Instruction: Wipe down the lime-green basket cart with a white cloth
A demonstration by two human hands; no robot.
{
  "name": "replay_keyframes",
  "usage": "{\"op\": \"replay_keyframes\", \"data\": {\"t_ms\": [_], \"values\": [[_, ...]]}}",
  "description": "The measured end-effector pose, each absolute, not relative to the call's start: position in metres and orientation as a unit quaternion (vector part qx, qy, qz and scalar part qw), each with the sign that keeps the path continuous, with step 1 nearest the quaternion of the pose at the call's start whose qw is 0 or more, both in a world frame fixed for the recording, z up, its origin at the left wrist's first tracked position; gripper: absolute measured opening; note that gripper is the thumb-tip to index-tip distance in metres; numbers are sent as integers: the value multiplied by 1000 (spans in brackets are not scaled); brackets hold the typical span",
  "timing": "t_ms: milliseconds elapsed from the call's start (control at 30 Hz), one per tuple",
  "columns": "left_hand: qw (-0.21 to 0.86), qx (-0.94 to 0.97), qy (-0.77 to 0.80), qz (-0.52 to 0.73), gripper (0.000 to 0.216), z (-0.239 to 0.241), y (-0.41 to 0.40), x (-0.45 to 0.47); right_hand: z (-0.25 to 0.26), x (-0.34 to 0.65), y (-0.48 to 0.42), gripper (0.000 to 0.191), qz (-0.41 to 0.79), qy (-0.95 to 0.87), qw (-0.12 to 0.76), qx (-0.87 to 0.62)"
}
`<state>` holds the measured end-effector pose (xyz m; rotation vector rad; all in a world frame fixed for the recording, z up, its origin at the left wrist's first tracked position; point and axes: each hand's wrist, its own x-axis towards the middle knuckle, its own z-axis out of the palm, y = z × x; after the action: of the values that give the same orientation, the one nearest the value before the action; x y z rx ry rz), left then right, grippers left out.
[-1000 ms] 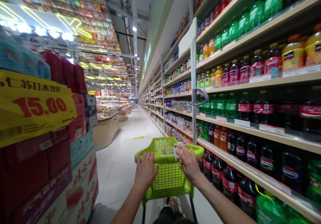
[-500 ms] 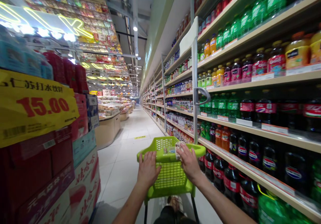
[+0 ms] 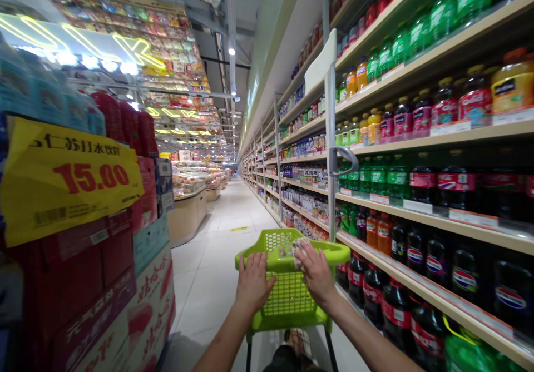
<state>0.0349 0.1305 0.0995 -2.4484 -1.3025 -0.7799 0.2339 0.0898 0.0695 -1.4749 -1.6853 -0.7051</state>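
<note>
A lime-green shopping cart point(image 3: 285, 323) with a mesh basket stands right in front of me. On the left part of its handle point(image 3: 329, 255) rests my left hand point(image 3: 255, 283), fingers laid over the bar and thumb stretched out to the side. My right hand point(image 3: 317, 274) presses a crumpled whitish cloth point(image 3: 299, 245) onto the handle, right of its middle. The cloth is partly hidden under the fingers. Small printed marks show on the handle just left of the cloth.
Shelves point(image 3: 417, 208) of bottled drinks line the right side, with a grey ladder point(image 3: 329, 138) against them. Stacked drink cartons point(image 3: 152, 299) with a yellow price sign point(image 3: 75, 180) stand close on the left. Beyond them are display counters point(image 3: 187, 216); a tiled aisle point(image 3: 225, 205) runs ahead.
The view has swung slightly left, so everything sits a little further right in it. Both hands and the cloth keep nearly the same places on the handle.
</note>
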Motion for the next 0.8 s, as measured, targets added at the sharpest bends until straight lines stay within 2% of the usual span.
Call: {"op": "replay_keyframes", "data": {"t_ms": [367,600,800], "values": [[99,-828,-492,-251,38,117,146,28,68,270,111,50,-244,-644,389,-612],[79,-840,-466,-268,46,112,134,60,80,277,127,44,-181,-593,396,-678],[43,-875,-412,-251,57,112,118,77,77,255,131,48,-172,-664,412,-599]]}}
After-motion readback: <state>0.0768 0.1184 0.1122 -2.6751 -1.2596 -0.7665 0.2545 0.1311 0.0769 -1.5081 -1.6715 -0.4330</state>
